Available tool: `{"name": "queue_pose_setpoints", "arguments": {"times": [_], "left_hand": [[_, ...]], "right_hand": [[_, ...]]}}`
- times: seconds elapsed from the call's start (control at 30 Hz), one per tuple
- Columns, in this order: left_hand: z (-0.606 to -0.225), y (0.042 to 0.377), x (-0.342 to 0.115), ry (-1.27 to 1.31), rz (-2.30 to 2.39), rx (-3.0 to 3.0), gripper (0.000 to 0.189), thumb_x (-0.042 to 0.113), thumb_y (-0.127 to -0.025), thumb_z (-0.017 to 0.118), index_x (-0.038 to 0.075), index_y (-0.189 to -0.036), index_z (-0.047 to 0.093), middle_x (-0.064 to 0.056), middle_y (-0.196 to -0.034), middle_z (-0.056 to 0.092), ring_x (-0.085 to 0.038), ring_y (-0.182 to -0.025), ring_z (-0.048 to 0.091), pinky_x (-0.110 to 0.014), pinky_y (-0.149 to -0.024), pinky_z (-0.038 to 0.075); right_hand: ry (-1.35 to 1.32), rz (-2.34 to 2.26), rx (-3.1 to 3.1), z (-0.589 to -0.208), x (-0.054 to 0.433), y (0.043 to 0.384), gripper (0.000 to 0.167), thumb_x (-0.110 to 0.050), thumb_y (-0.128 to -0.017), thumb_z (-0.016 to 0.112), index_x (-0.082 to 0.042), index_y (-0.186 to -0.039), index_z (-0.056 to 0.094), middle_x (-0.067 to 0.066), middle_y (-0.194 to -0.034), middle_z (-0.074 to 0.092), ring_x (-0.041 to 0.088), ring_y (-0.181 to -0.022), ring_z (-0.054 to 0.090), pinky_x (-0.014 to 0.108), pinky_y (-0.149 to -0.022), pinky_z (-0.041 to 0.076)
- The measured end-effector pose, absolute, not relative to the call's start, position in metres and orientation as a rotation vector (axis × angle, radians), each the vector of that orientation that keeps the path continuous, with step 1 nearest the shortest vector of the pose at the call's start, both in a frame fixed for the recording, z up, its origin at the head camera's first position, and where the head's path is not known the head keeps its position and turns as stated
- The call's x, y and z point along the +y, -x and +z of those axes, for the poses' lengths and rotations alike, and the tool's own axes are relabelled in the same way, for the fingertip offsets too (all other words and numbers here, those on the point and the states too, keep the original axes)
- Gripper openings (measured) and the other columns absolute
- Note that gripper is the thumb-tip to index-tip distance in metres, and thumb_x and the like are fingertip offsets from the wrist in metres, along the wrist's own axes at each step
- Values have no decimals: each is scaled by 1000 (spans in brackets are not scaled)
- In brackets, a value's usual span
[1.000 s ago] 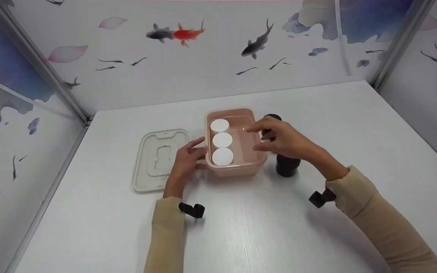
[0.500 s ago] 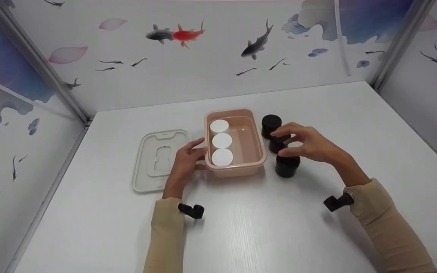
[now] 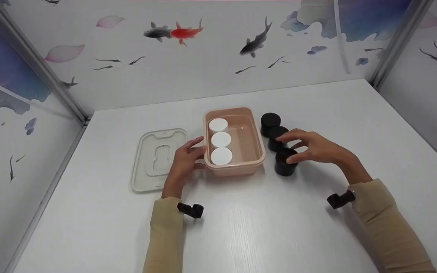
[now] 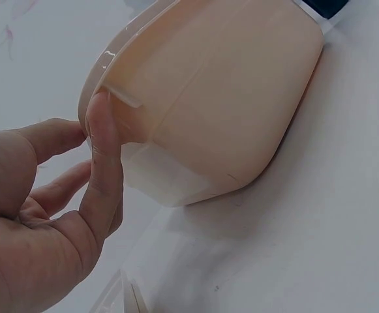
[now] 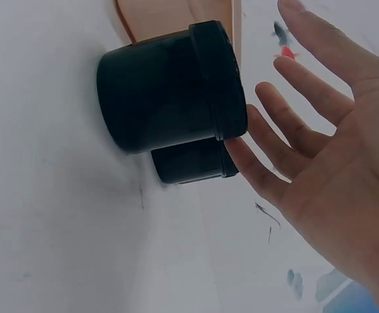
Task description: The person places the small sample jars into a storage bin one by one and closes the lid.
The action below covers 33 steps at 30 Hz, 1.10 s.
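A pink plastic box stands on the table with three white-topped round jars lined up along its left side. My left hand holds the box at its left rim, thumb and fingers pinching the edge in the left wrist view. To the right of the box, three black lidded jars stand in a slanting row: a back one, a middle one and a front one. My right hand hovers at the front jar with fingers spread, fingertips right by its lid.
A flat whitish lid lies left of the box, partly behind the left hand. Printed panels with fish and petals enclose the white table at the back and sides. A small black device sits on each cuff.
My right hand has drawn back rightward from over the box's bare right side, with nothing in it, to above the black jars, then lowered slightly. The left hand keeps its hold.
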<state>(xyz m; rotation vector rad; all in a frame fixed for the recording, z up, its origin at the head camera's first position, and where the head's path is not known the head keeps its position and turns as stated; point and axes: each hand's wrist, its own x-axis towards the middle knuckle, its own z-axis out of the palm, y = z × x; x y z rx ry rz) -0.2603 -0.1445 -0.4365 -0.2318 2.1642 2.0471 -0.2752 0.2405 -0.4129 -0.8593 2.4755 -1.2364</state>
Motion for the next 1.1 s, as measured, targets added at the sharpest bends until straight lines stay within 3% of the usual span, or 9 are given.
{"name": "queue_pose_setpoints", "arguments": {"times": [0.23,0.47,0.77,1.0,1.1], "left_hand": [[-437,261,-144,215,2046,2178,44,20,-98,64,21,-142,56,-14,-127,67,-21,-98,71,-29,-69,63],[-437,260,-144,242,2003,2210,44,22,-98,64,23,-142,56,-11,-126,69,-20,-100,72,-29,-71,63],[-437,260,-145,216,2031,2187,44,19,-99,63,20,-142,56,-15,-126,68,-19,-95,72,-29,-68,63],[-438,259,-144,187,2111,2141,44,16,-98,64,16,-142,57,-18,-122,68,-17,-88,71,-29,-63,63],[-437,259,-144,204,2097,2153,44,17,-98,64,16,-141,57,-17,-123,68,-16,-89,71,-28,-64,62]], "right_hand": [[829,-1152,2461,-420,246,277,72,-22,-80,85,-9,-143,54,12,-145,53,36,-134,49,59,-109,44],[865,-1063,2461,-427,247,278,74,-21,-79,85,-8,-144,52,15,-146,53,35,-131,51,58,-108,45],[862,-971,2438,-433,246,279,81,-23,-78,86,-15,-149,48,15,-154,44,31,-132,47,53,-106,46],[811,-1055,2423,-427,246,276,85,-19,-80,85,-8,-150,40,20,-153,45,37,-139,45,57,-109,44],[781,-1123,2399,-424,246,275,81,-17,-79,86,-6,-145,41,19,-148,50,35,-136,48,54,-109,45]]}}
